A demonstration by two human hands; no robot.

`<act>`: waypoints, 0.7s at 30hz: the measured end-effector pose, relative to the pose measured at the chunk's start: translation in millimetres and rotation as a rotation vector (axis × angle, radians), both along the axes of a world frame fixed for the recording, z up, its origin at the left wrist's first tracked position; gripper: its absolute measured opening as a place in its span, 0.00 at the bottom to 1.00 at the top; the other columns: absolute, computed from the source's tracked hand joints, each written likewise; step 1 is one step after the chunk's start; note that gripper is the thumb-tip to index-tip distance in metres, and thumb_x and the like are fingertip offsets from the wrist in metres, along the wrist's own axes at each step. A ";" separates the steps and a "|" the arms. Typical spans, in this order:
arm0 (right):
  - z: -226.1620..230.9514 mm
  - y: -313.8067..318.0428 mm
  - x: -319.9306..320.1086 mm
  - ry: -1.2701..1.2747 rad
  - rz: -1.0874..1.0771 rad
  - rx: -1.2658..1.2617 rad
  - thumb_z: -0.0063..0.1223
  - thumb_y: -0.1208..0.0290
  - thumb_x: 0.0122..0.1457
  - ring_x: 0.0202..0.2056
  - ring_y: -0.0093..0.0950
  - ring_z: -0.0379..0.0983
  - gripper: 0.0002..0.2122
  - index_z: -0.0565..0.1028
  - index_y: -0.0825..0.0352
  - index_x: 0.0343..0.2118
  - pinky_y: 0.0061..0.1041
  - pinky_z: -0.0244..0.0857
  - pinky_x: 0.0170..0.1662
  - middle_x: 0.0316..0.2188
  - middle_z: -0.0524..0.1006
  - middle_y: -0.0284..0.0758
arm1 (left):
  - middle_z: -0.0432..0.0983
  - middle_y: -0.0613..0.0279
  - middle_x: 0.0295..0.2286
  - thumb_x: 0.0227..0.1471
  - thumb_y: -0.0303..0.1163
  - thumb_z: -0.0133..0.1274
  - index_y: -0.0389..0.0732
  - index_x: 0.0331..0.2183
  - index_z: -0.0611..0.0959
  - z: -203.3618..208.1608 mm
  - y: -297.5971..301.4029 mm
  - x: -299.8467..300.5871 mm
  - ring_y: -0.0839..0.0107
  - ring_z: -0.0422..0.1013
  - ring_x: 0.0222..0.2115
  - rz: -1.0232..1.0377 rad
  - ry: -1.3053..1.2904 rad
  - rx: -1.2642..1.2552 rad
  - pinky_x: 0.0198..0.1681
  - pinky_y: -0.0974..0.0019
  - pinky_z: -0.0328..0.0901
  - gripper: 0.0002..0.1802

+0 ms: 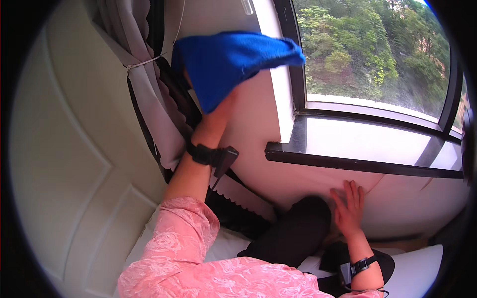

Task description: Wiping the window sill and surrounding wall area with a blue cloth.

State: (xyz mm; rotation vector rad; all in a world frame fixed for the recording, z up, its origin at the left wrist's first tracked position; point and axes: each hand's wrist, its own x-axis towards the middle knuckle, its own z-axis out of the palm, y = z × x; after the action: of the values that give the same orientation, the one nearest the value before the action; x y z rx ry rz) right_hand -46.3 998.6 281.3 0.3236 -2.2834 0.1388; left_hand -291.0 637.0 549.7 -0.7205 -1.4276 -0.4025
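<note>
A blue cloth point(223, 62) is raised high near the wall beside the window. My left hand point(226, 105) holds it, its fingers mostly hidden by the fabric, and one end of the cloth sticks out toward the window frame. Below the window ledge, my right hand point(349, 206) rests against the white wall point(298, 181) with its fingers stretched out and nothing in them. Each wrist wears a black strap with a small device.
Grey and black curtains point(156, 107) hang tied back at the left, beside a cream panelled surface point(64, 149). A dark-edged window ledge point(357, 164) juts out under the window point(372, 59). My bent knee point(303, 223), in black, is near the wall, with white bedding point(417, 270) around it.
</note>
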 end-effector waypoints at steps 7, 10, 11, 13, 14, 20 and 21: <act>9.5 4.0 14.2 0.054 -0.010 -0.053 0.55 0.79 0.50 0.70 0.45 0.56 0.29 0.77 0.52 0.58 0.54 0.50 0.70 0.69 0.62 0.41 | 0.70 0.45 0.57 0.57 0.48 0.61 0.36 0.60 0.72 -146.8 -1.8 56.8 0.45 0.62 0.61 0.095 -0.274 -0.190 0.65 0.35 0.49 0.37; 7.8 -2.8 6.3 0.027 0.022 -0.063 0.55 0.79 0.50 0.70 0.45 0.55 0.29 0.77 0.52 0.58 0.54 0.50 0.69 0.69 0.62 0.41 | 0.64 0.44 0.62 0.58 0.44 0.59 0.37 0.64 0.67 -164.3 -30.4 33.7 0.46 0.57 0.65 0.043 -0.384 -0.160 0.70 0.39 0.43 0.38; 7.7 0.0 7.6 0.027 0.021 -0.063 0.55 0.79 0.50 0.70 0.46 0.55 0.29 0.77 0.52 0.58 0.54 0.50 0.69 0.69 0.62 0.41 | 0.61 0.46 0.64 0.65 0.36 0.54 0.38 0.65 0.64 -155.1 -28.7 20.6 0.50 0.56 0.66 0.082 -0.306 -0.139 0.71 0.48 0.46 0.33; 7.2 -0.3 5.7 0.026 0.021 -0.070 0.55 0.79 0.51 0.70 0.46 0.55 0.28 0.77 0.52 0.58 0.54 0.50 0.69 0.69 0.61 0.41 | 0.63 0.47 0.62 0.64 0.34 0.54 0.39 0.65 0.66 -93.5 -24.1 9.4 0.52 0.59 0.65 0.336 -0.096 -0.185 0.70 0.49 0.49 0.31; 8.5 -2.5 4.3 0.035 0.018 -0.068 0.54 0.79 0.51 0.70 0.46 0.55 0.28 0.77 0.52 0.58 0.54 0.50 0.69 0.69 0.61 0.41 | 0.67 0.48 0.61 0.65 0.34 0.54 0.37 0.63 0.70 -63.3 -18.8 0.4 0.54 0.63 0.63 0.026 -0.200 0.018 0.68 0.54 0.55 0.28; 5.1 2.4 3.4 0.056 -0.026 -0.054 0.54 0.78 0.52 0.71 0.45 0.54 0.28 0.76 0.52 0.59 0.53 0.50 0.69 0.70 0.60 0.41 | 0.77 0.53 0.50 0.65 0.30 0.56 0.34 0.53 0.79 54.7 61.6 51.3 0.65 0.73 0.51 0.083 -0.002 -0.161 0.55 0.62 0.66 0.17; 6.8 2.0 4.8 0.056 -0.029 -0.052 0.55 0.78 0.51 0.71 0.44 0.54 0.28 0.76 0.52 0.59 0.53 0.50 0.69 0.70 0.60 0.41 | 0.74 0.53 0.53 0.63 0.28 0.59 0.35 0.54 0.78 49.7 62.0 42.9 0.66 0.71 0.53 -0.074 -0.144 -0.104 0.56 0.64 0.66 0.19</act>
State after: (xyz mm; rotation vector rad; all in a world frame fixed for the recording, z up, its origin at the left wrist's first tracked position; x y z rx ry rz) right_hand -41.5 1000.6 288.1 0.2638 -2.2244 0.1721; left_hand -248.1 699.0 599.4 -0.8447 -1.5700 -0.4475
